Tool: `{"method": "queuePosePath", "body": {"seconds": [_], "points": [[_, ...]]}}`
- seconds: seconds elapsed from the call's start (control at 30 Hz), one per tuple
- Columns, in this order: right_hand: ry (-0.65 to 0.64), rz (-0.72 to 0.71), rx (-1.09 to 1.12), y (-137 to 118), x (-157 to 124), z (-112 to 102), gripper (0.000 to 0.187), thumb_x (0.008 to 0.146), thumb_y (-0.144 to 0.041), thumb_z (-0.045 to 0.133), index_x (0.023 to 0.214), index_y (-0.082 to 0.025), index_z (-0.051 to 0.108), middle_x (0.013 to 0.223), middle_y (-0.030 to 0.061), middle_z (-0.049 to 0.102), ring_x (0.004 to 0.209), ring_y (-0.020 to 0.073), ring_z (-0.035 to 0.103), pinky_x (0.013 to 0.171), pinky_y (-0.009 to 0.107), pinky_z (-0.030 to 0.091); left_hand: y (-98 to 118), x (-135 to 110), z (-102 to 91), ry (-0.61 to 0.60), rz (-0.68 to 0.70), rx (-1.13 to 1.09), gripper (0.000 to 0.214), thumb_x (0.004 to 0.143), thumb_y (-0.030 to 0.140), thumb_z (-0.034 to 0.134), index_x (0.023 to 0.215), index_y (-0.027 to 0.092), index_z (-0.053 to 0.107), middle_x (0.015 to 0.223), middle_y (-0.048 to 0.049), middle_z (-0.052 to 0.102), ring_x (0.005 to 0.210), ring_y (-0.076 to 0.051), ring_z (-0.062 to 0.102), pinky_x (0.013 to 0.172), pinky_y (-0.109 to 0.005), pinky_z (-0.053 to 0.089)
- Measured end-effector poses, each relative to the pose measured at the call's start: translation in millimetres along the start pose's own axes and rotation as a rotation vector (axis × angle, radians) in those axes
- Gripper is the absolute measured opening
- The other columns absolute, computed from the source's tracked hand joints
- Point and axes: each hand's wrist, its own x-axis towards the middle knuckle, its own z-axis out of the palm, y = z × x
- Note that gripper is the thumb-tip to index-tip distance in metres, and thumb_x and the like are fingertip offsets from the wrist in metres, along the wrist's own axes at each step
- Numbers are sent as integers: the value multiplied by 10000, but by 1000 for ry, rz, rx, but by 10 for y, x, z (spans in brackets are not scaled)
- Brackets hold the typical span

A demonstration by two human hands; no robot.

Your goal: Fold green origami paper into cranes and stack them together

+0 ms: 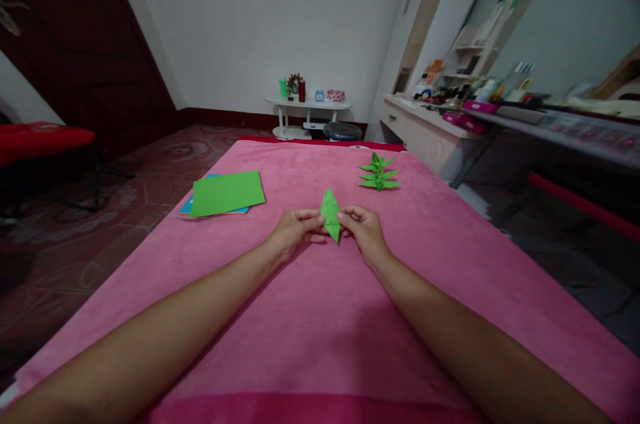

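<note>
A piece of green folded paper (pixel 330 213), shaped like a long diamond with pointed ends and crease lines, is held up over the pink cloth. My left hand (pixel 298 229) pinches its left edge, thumb in front and fingers behind. On the opposite edge, my right hand (pixel 364 229) grips it the same way. Beyond my right hand lie several green origami pieces (pixel 379 174) with narrow spiky points, grouped together. To the far left of my hands rests a stack of paper sheets (pixel 229 193), green on top with blue showing beneath.
The pink cloth (pixel 280 317) covers the table under my arms. A small white side table (pixel 308 104) with bottles and a plant stands by the back wall. At right is a cluttered dresser (pixel 440 117); at left, a red-topped seat (pixel 45 142).
</note>
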Motion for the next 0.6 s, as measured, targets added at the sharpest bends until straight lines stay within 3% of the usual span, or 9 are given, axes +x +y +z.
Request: {"method": "queuePosePath", "body": {"seconds": [0.23, 0.4, 0.6], "points": [[-61, 77, 23, -43, 110, -38, 418, 735, -565, 598, 778, -151, 641, 631, 37, 639, 487, 105, 543, 422, 204, 445, 92, 301, -64, -61, -24, 57, 275, 601, 213, 800, 809, 58, 707, 702, -127, 713, 577, -157, 664, 497, -203, 529], [-168, 163, -27, -57, 253, -85, 355, 638, -472, 737, 687, -134, 637, 578, 33, 641, 442, 90, 540, 380, 171, 435, 85, 419, -117, -79, -1, 69, 258, 587, 225, 802, 751, 51, 704, 679, -127, 708, 538, -138, 645, 475, -187, 508], [-161, 132, -21, 14, 304, -102, 322, 659, -439, 730, 765, -143, 660, 572, 10, 644, 442, 80, 547, 397, 159, 446, 28, 395, -161, -79, 58, 30, 276, 621, 264, 788, 785, 61, 698, 643, -93, 690, 544, -121, 635, 523, -188, 520]]}}
